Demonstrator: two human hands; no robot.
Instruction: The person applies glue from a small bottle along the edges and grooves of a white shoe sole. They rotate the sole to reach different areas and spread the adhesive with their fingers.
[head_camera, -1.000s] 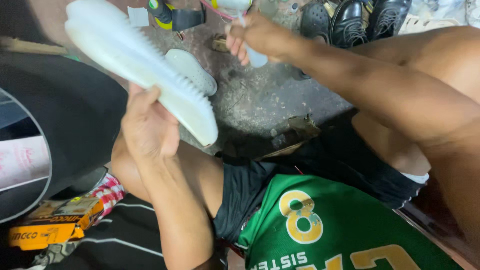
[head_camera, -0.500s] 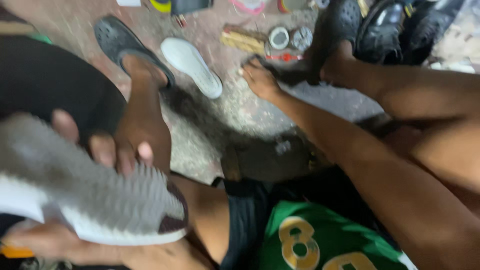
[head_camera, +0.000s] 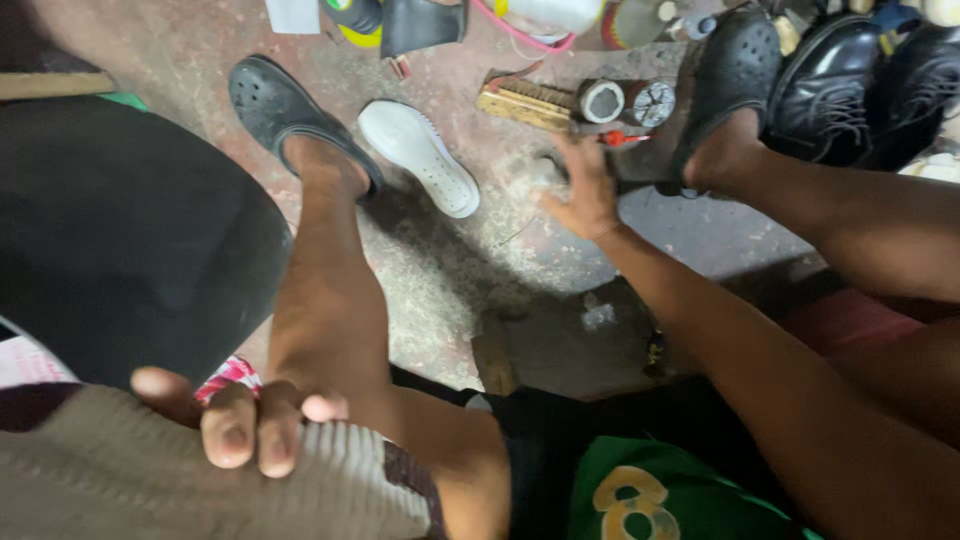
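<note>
The left hand (head_camera: 235, 425) holds a ribbed shoe sole (head_camera: 200, 480) low in the head view, against the person's left knee; its fingers (head_camera: 228, 435) are curled over the sole's upper edge and pressed on the ridged rubber, so the sole is clamped and lifted off the floor (head_camera: 450, 280). The right hand (head_camera: 583, 190) is stretched far out from that sole, down at the floor, with its fingers spread and bent, resting on or just above a small pale thing that is too blurred to tell; whether they pinch anything cannot be told. Just beyond the right hand lie a wooden brush (head_camera: 525, 103), two small round tins (head_camera: 625, 102) and a thin red-handled tool (head_camera: 622, 139). A white insole (head_camera: 420, 158) lies flat on the floor, well apart from the held sole and left of the brush, beside the black clog (head_camera: 290, 115) on the person's left foot. More black shoes (head_camera: 850, 85) stand to the right of the brush. As a judgement, the work in hand looks like shoe repair at the point of fetching a tool or material while the sole is kept ready. The next move would call for closing the fingers surely on one small item among close neighbours, keeping the sole steady against the knee.
</note>
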